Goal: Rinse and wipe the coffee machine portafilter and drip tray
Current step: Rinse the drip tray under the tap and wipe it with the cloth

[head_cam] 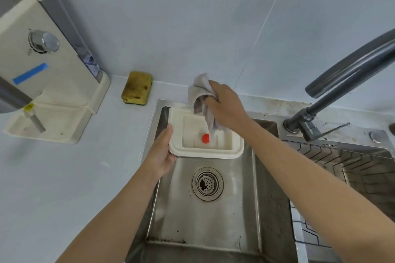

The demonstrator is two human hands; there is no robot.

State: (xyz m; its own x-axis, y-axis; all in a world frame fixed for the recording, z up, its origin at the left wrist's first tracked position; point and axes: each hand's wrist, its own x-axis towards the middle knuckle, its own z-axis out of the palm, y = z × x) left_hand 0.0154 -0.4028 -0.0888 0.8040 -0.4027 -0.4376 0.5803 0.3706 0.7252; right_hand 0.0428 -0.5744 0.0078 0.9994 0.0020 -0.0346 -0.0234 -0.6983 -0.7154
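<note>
Over the sink (213, 220), left hand (163, 151) grips the tray (205, 152); right hand (224, 107) clutches the cloth (201, 92). Best rub every corner.

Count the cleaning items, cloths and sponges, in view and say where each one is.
2. A grey cloth is gripped in the right hand, its end hanging into the drip tray over the sink. A yellow sponge leans against the wall on the counter. Others may be out of frame.
</note>
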